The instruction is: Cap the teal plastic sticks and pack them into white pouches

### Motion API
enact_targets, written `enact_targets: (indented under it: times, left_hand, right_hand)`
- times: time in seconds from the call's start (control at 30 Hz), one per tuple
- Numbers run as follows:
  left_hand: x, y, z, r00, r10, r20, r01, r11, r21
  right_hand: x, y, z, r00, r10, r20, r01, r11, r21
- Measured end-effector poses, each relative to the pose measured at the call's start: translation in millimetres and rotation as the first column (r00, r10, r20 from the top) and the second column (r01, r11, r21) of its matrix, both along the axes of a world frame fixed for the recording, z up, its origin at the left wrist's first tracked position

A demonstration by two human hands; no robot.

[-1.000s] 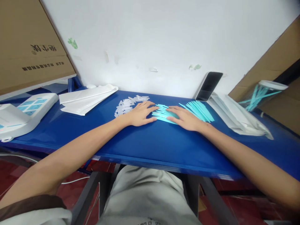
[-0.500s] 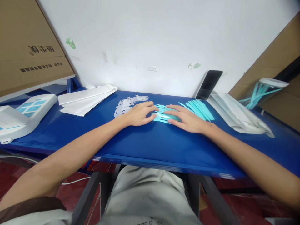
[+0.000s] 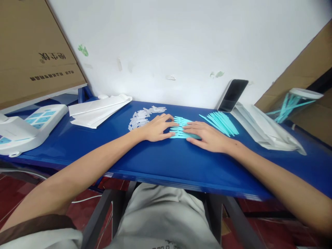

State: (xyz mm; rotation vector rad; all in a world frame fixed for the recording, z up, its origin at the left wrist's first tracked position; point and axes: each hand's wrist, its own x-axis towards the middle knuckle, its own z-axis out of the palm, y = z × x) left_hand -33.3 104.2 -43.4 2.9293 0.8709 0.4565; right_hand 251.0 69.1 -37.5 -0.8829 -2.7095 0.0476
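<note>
A bunch of thin turquoise sticks (image 3: 178, 130) lies crosswise on the blue table, between my two hands. My left hand (image 3: 158, 128) is at their left ends, with fingers bent and the thumb apart from them. Over the right part of the bunch rests my right hand (image 3: 204, 135), palm down and fingers stretched, hiding some of the sticks. Beyond my right hand is a second, fanned-out group of turquoise sticks (image 3: 223, 121). Small translucent whitish pieces (image 3: 140, 118) are heaped just behind my left hand.
A phone (image 3: 233, 95) leans against the wall. White plastic bags (image 3: 269, 133) lie at the right, near a clear container (image 3: 290, 107) holding turquoise sticks. Folded white sheets (image 3: 100, 110) and a white device with blue panels (image 3: 41, 121) are at the left. Cardboard (image 3: 36, 48) stands behind the device.
My right hand has slid slightly toward the table's front edge, its fingers closer together. The left hand stays at the sticks' ends. The whole view has shifted a little.
</note>
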Motion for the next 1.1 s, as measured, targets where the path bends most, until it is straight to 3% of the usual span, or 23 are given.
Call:
enact_targets:
  times: [0.37, 0.53, 0.63, 0.77, 1.1]
  left_hand:
    - [-1.3, 0.2, -1.0, 0.999, 0.036, -0.020, -0.037, 0.997, -0.069]
    - [-0.3, -3.2, 1.4, 0.991, 0.095, -0.089, -0.108, 0.983, -0.150]
    - [0.3, -4.2, 3.3, 0.984, 0.127, -0.126, -0.149, 0.972, -0.182]
    - [0.1, -4.4, 4.6, 0.986, 0.112, -0.120, -0.131, 0.978, -0.163]
    - [2.0, -1.4, 4.1, 0.989, 0.127, -0.082, -0.131, 0.990, -0.050]
  right_hand:
    - [-4.7, -4.7, 4.2, 0.999, 0.032, -0.013, -0.032, 0.999, 0.006]
    - [0.8, -1.6, 0.3, 0.995, -0.104, 0.004, 0.104, 0.994, -0.026]
    - [5.5, 1.3, -2.0, 0.978, -0.193, 0.072, 0.201, 0.972, -0.120]
    - [9.7, 4.2, -2.5, 0.971, -0.202, 0.127, 0.226, 0.950, -0.216]
    - [9.6, 6.5, -1.7, 0.968, -0.211, 0.133, 0.239, 0.937, -0.254]
